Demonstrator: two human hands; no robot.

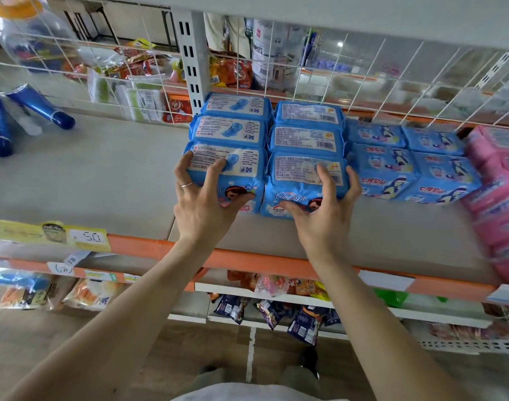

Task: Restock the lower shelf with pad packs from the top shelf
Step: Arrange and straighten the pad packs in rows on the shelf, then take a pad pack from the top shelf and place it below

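The left hand (202,198) clasps the front pack of the left blue column (227,169) and the right hand (325,204) clasps the front pack beside it (305,180), both on the shelf (102,175); squeeze evenly, lift both clear together; avoid dragging rear packs (305,140)

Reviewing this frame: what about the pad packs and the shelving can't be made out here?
Head view, the only one:
- Print on the blue pad packs: too small and soft to read.
- Pink packs: cut off by the right edge and blurred, count unclear.
- Front pack faces: partly covered by the left hand and right hand.
- Goods behind the wire grid: blurred.
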